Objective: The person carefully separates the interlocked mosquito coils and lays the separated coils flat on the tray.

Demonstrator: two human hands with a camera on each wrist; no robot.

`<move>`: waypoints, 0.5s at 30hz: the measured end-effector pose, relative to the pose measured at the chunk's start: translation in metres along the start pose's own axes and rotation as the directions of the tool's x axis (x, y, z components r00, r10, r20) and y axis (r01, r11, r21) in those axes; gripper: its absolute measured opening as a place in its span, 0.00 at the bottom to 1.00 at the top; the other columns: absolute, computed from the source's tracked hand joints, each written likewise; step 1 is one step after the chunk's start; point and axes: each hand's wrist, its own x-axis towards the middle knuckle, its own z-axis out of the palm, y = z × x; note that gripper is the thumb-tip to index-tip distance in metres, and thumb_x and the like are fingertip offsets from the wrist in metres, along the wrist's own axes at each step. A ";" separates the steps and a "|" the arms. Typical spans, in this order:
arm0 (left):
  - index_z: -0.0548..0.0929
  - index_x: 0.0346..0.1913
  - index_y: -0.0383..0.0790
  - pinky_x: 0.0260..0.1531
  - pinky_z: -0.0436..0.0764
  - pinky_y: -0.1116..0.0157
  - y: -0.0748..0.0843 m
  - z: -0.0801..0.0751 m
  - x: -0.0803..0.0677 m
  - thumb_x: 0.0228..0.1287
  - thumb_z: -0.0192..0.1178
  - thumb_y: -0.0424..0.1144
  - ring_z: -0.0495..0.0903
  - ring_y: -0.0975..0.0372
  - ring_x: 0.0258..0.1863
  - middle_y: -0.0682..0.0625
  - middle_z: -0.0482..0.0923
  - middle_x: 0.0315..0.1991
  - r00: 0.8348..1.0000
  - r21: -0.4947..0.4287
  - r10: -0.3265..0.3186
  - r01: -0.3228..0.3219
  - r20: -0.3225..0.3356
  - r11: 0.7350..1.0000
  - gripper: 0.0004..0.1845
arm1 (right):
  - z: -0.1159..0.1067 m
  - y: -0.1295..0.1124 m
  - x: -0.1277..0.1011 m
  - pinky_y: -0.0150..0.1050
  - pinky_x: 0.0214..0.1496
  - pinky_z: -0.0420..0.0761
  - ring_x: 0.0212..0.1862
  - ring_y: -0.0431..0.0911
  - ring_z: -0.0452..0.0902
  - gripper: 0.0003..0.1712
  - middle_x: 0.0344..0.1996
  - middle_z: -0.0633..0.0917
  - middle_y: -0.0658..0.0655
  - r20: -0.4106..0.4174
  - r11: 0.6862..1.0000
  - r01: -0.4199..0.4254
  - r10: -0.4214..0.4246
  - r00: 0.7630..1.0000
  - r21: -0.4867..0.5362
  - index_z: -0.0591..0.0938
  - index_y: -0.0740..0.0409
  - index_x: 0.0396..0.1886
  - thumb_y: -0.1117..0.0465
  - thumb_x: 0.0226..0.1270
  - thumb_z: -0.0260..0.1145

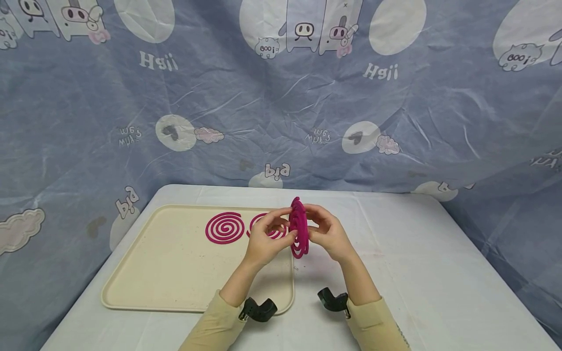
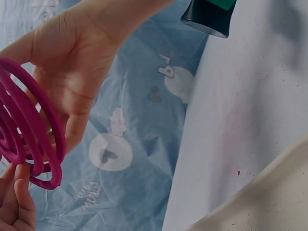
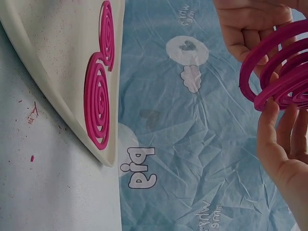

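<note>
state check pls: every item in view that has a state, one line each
held coil: pink spiral, held upright on edge above the table, pinched from both sides
left hand: fingers pinch the held coil's left face
right hand: fingers pinch its right face
left tray coil: lies flat on the tray, intact
second tray coil: flat on the tray, partly hidden behind the left hand
tray: flat on the table, dusted with pink crumbs

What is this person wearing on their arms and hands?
Both hands, left hand and right hand, are bare: no gloves or rings visible. Pale yellow long sleeves reach the wrists. A small black camera sits strapped at each wrist.
</note>
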 end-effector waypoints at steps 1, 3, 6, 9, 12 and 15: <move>0.77 0.52 0.25 0.39 0.79 0.47 0.001 0.000 0.000 0.48 0.66 0.22 0.78 0.42 0.36 0.33 0.79 0.38 1.000 0.006 -0.001 0.001 -0.001 1.000 0.24 | 0.000 0.000 0.000 0.39 0.52 0.79 0.53 0.46 0.72 0.28 0.51 0.77 0.54 -0.002 1.000 -0.003 0.003 1.000 -0.001 0.70 0.71 0.59 0.75 0.55 0.62; 0.77 0.52 0.24 0.39 0.79 0.47 0.002 0.000 0.000 0.48 0.66 0.22 0.78 0.42 0.36 0.33 0.78 0.38 1.000 0.018 -0.002 0.002 -0.002 1.000 0.24 | 0.000 -0.001 0.000 0.39 0.52 0.78 0.54 0.46 0.72 0.30 0.52 0.76 0.54 -0.004 1.000 -0.008 0.008 1.000 -0.010 0.68 0.72 0.60 0.76 0.54 0.61; 0.76 0.52 0.24 0.38 0.80 0.52 0.004 0.000 0.000 0.48 0.66 0.22 0.77 0.41 0.36 0.32 0.78 0.36 1.000 0.040 -0.011 0.011 -0.001 0.999 0.24 | 0.000 -0.001 0.000 0.39 0.53 0.78 0.56 0.48 0.71 0.32 0.54 0.75 0.55 0.001 0.999 -0.016 0.016 1.000 -0.033 0.66 0.74 0.61 0.76 0.54 0.62; 0.76 0.53 0.25 0.36 0.78 0.60 0.006 -0.001 0.000 0.47 0.66 0.22 0.75 0.39 0.34 0.31 0.77 0.33 1.000 0.055 -0.029 0.028 0.004 0.998 0.25 | -0.001 -0.001 0.000 0.39 0.55 0.77 0.57 0.53 0.71 0.33 0.55 0.75 0.57 0.004 0.998 -0.022 0.022 1.000 -0.064 0.65 0.74 0.62 0.76 0.55 0.63; 0.75 0.54 0.25 0.32 0.75 0.64 0.008 -0.001 0.000 0.47 0.67 0.23 0.73 0.38 0.32 0.31 0.76 0.32 0.999 0.056 -0.038 0.038 0.014 0.998 0.27 | -0.003 -0.001 -0.001 0.40 0.55 0.76 0.57 0.57 0.71 0.32 0.55 0.75 0.58 0.007 0.996 -0.023 0.024 1.000 -0.092 0.66 0.73 0.62 0.75 0.55 0.63; 0.74 0.55 0.26 0.31 0.75 0.61 0.008 -0.001 0.001 0.47 0.67 0.23 0.72 0.39 0.31 0.31 0.76 0.31 0.999 0.056 -0.046 0.045 0.024 0.997 0.28 | -0.003 -0.001 -0.001 0.40 0.57 0.75 0.56 0.57 0.72 0.32 0.54 0.75 0.60 0.011 0.993 -0.022 0.023 1.000 -0.117 0.67 0.71 0.62 0.75 0.55 0.64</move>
